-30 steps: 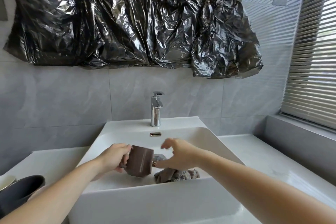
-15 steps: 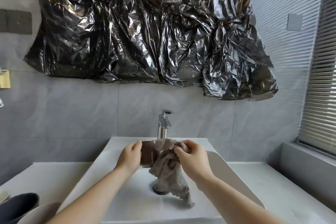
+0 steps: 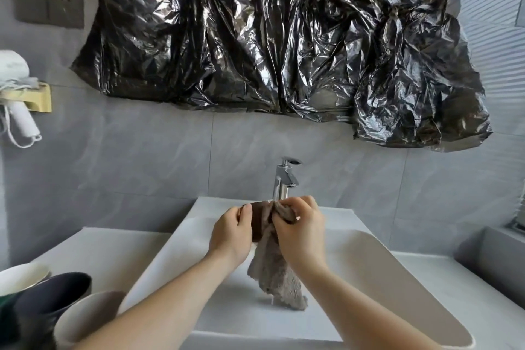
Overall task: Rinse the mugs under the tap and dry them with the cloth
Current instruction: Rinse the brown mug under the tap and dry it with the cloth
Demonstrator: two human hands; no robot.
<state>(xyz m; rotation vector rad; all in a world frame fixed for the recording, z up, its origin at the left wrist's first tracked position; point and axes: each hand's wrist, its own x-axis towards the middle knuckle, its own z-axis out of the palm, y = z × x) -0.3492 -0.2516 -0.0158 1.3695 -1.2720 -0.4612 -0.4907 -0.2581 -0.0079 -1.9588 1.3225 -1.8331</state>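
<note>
Two bare forearms enter from the lower edge of the head view, unsleeved as far as they show. Left hand (image 3: 231, 233) and right hand (image 3: 302, 231): no gloves, no watch or bracelet at the wrists. A small pale glint shows at one right-hand finger; what it is cannot be told.

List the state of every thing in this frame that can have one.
brown mug: held over the sink, cloth pressed to it
cloth: bunched at the mug, rest hanging
left hand: grips the mug
right hand: grips the cloth
tap: no water visible
sink: no standing water visible
dark mug: on the counter, lying tilted
</note>
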